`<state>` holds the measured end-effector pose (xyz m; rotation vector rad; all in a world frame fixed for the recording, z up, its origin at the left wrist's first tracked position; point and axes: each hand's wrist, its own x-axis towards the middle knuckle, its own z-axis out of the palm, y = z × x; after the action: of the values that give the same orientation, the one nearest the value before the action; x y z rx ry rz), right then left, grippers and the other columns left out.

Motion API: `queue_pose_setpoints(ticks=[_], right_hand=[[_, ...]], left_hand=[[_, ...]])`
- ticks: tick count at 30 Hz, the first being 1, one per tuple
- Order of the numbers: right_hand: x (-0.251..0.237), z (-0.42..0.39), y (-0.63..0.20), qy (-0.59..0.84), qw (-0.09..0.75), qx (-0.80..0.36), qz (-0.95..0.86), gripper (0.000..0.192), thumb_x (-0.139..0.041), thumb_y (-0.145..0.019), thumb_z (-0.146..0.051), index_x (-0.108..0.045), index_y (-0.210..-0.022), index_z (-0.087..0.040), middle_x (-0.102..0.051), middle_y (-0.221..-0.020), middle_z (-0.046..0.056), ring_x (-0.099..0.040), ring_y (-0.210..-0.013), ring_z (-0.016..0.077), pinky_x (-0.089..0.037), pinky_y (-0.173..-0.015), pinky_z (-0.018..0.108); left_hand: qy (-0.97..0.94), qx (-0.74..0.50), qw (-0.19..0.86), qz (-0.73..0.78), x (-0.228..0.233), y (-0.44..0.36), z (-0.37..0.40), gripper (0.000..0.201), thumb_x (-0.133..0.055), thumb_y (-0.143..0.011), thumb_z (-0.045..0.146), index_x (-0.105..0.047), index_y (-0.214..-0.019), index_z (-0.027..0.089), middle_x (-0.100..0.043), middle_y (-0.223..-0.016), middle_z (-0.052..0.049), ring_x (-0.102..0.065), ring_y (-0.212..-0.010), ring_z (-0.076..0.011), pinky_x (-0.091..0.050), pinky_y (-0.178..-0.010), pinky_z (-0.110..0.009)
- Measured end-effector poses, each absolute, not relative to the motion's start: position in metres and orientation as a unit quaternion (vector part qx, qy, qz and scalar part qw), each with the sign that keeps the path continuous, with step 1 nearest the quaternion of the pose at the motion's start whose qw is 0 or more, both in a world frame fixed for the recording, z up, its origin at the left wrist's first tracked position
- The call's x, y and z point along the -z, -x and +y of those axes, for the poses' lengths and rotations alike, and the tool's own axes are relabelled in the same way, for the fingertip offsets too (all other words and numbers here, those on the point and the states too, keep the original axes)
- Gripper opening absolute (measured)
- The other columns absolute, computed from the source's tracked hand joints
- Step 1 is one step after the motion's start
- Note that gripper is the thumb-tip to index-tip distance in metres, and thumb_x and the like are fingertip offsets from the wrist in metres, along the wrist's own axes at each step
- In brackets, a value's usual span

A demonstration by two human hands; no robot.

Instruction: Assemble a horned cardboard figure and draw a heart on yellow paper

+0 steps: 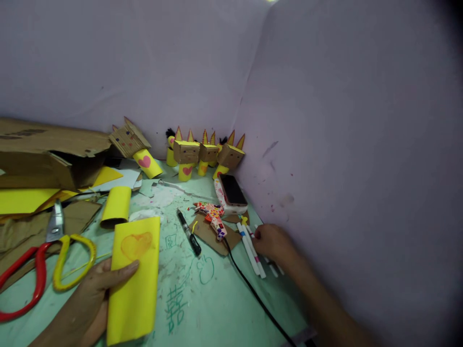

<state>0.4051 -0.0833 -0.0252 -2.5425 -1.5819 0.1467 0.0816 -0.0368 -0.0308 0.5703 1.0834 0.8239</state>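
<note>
My left hand (97, 294) holds a folded piece of yellow paper (134, 303), thumb on its front and fingers behind. An orange heart (136, 246) is drawn on the paper's upper half. At the right, my right hand (273, 243) is slightly blurred, its fingers curled at the end of a marker in a group of white markers (250, 250) on the table. The hand partly hides those on the right. Beside the markers a patterned glue gun (213, 217) lies on a cardboard piece (200, 233). A black pen (188, 232) is left of it.
Scissors (55, 231) with red and yellow handles and a yellow paper tube (116, 207) lie left. Several cardboard-headed figures (186, 154) line the wall. A phone (232, 190) rests on a white object. A black cord (249, 286) crosses the green table. A cardboard box (43, 149) stands behind.
</note>
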Motion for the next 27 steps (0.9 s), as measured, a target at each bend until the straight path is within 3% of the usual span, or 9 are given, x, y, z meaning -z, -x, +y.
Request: queue_pose_setpoints(ticks=[3,7,8,10,12,15,18,22,27], right_hand=[[0.011,-0.086,-0.414,0.852,0.110,-0.051,-0.510,0.009,-0.056,-0.063,-0.013,-0.064,-0.058,-0.015,-0.065,-0.057,0.012,-0.061,-0.062,0.0236,-0.034,-0.053,0.029],[-0.008,-0.105,-0.395,0.826,0.207,-0.107,-0.513,0.018,-0.043,-0.079,-0.023,-0.060,-0.080,-0.016,-0.062,-0.061,0.005,-0.060,-0.058,0.0168,-0.040,-0.053,0.026],[-0.009,-0.112,-0.381,0.802,0.245,-0.165,-0.519,0.020,-0.040,-0.082,-0.028,-0.058,-0.083,-0.018,-0.059,-0.057,0.000,-0.057,-0.051,0.0134,-0.041,-0.048,0.023],[-0.002,-0.122,-0.344,0.651,0.397,-0.469,-0.446,0.022,-0.050,-0.078,-0.037,-0.055,-0.088,-0.018,-0.057,-0.058,-0.003,-0.050,-0.040,0.0092,-0.039,-0.039,0.020],[0.014,-0.127,-0.303,0.508,0.403,-0.683,-0.334,0.025,-0.060,-0.072,-0.036,-0.056,-0.088,-0.016,-0.058,-0.060,-0.003,-0.044,-0.033,0.0051,-0.031,-0.030,0.015],[0.041,-0.121,-0.256,0.339,0.384,-0.824,-0.243,0.023,-0.064,-0.070,-0.030,-0.060,-0.076,-0.008,-0.055,-0.055,-0.001,-0.038,-0.030,0.0016,-0.022,-0.026,0.013],[0.055,-0.110,-0.241,0.272,0.358,-0.875,-0.178,0.020,-0.064,-0.068,-0.025,-0.061,-0.077,-0.007,-0.056,-0.056,0.000,-0.038,-0.029,0.0017,-0.019,-0.025,0.014],[0.050,-0.105,-0.245,0.293,0.281,-0.891,-0.206,0.026,-0.055,-0.074,-0.030,-0.063,-0.077,-0.006,-0.046,-0.043,-0.004,-0.027,-0.026,0.0028,-0.013,-0.025,0.016],[0.032,-0.108,-0.242,0.519,0.266,-0.686,-0.436,0.031,-0.043,-0.082,-0.037,-0.057,-0.064,-0.015,-0.036,-0.042,-0.007,-0.025,-0.032,0.0055,-0.017,-0.033,0.018]], left_hand=[[-0.253,-0.374,0.743,0.494,0.028,-0.082,-0.036,0.029,-0.072,-0.052,-0.003,-0.062,-0.075,0.012,-0.071,-0.061,-0.005,-0.065,-0.049,-0.0234,-0.055,-0.046,-0.034],[-0.244,-0.386,0.748,0.482,0.025,-0.083,-0.038,0.033,-0.075,-0.047,-0.001,-0.063,-0.075,0.012,-0.072,-0.061,-0.005,-0.064,-0.050,-0.0225,-0.055,-0.047,-0.034],[-0.237,-0.383,0.756,0.474,0.025,-0.083,-0.040,0.037,-0.077,-0.045,0.000,-0.065,-0.078,0.013,-0.072,-0.064,-0.006,-0.065,-0.051,-0.0227,-0.055,-0.047,-0.034],[-0.214,-0.365,0.786,0.450,0.022,-0.081,-0.044,0.050,-0.081,-0.040,0.005,-0.067,-0.087,0.015,-0.074,-0.077,-0.008,-0.066,-0.054,-0.0233,-0.056,-0.049,-0.034],[-0.199,-0.330,0.826,0.412,0.020,-0.078,-0.049,0.054,-0.083,-0.040,0.010,-0.068,-0.092,0.018,-0.073,-0.089,-0.009,-0.066,-0.054,-0.0217,-0.056,-0.050,-0.032],[-0.233,-0.281,0.864,0.347,0.019,-0.073,-0.053,0.035,-0.081,-0.049,0.015,-0.072,-0.083,0.016,-0.073,-0.087,-0.008,-0.064,-0.053,-0.0183,-0.056,-0.053,-0.028],[-0.278,-0.264,0.869,0.313,0.022,-0.071,-0.052,0.019,-0.080,-0.052,0.019,-0.072,-0.067,0.013,-0.071,-0.066,-0.006,-0.061,-0.046,-0.0154,-0.053,-0.047,-0.024],[-0.278,-0.265,0.856,0.346,0.030,-0.072,-0.047,0.017,-0.081,-0.051,0.019,-0.067,-0.058,0.012,-0.065,-0.051,-0.002,-0.058,-0.037,-0.0143,-0.048,-0.037,-0.021],[-0.258,-0.274,0.849,0.370,0.035,-0.078,-0.049,0.017,-0.078,-0.053,0.016,-0.062,-0.055,0.010,-0.057,-0.040,-0.001,-0.056,-0.033,-0.0148,-0.047,-0.032,-0.021]])
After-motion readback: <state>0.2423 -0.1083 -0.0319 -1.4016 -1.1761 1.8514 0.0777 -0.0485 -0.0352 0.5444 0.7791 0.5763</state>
